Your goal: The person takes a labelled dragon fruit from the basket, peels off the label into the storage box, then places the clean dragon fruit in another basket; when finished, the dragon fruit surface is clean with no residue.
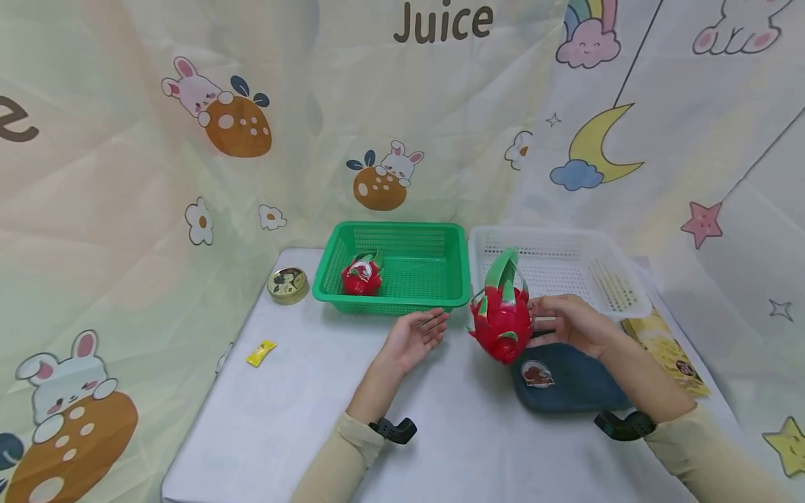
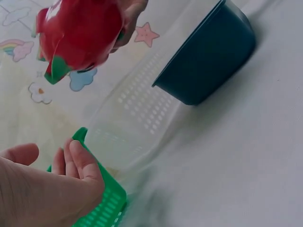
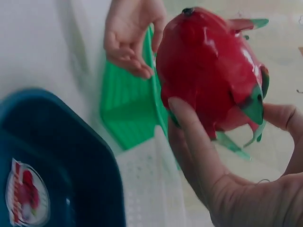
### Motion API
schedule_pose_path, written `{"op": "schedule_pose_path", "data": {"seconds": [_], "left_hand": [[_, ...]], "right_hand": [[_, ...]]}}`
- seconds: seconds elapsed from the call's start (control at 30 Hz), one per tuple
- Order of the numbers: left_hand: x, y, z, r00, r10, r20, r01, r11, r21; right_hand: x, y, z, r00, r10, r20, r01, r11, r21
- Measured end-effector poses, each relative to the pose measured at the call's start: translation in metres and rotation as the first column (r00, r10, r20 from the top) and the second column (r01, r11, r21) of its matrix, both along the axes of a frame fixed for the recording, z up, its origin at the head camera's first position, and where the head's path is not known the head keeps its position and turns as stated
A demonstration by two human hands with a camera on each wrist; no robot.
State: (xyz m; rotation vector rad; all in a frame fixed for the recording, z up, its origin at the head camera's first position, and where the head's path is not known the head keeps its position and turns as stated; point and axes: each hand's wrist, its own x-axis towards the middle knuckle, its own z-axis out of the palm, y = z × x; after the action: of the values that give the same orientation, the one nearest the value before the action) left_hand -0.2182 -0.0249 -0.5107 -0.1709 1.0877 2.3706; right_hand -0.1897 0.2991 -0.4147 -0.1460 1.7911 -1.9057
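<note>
Currently, right hand (image 1: 569, 325): you grip the dragon fruit (image 1: 502, 325) off the green basket (image 1: 377, 304)'s right front corner.
Left hand (image 1: 411, 342): your fingers relaxed, near its front edge.
Gap: open room, left hand to fruit.

dragon fruit (image 2: 81, 34): cut by left wrist view's top edge | blue basin (image 3: 85, 139): cropped, right wrist view | yellow snack packet (image 1: 671, 344): partly behind right forearm (image 1: 650, 374) | round tin (image 1: 288, 285): print illegible

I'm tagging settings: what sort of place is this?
Likely a staged recording corner: a cartoon-printed backdrop hangs behind a white-covered table, a green basket stands towards its back, and a black device sits on each wrist.
</note>
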Motion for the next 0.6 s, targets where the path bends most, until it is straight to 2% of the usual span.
{"op": "schedule_pose_path", "data": {"seconds": [0.2, 0.43, 0.6], "left_hand": [[-0.001, 0.007, 0.000, 1.000, -0.014, 0.000, 0.014, 1.000, 0.007], [0.001, 0.019, -0.002, 0.999, -0.039, -0.021, 0.039, 0.999, 0.004], [0.002, 0.032, -0.006, 0.998, -0.065, -0.008, 0.065, 0.994, 0.093]], "right_hand": [[-0.014, 0.005, 0.019, 0.994, -0.103, 0.021, 0.101, 0.992, 0.078], [-0.023, 0.010, 0.025, 0.984, -0.175, -0.021, 0.176, 0.979, 0.107], [-0.033, 0.013, 0.026, 0.976, -0.215, -0.014, 0.216, 0.973, 0.082]]}}
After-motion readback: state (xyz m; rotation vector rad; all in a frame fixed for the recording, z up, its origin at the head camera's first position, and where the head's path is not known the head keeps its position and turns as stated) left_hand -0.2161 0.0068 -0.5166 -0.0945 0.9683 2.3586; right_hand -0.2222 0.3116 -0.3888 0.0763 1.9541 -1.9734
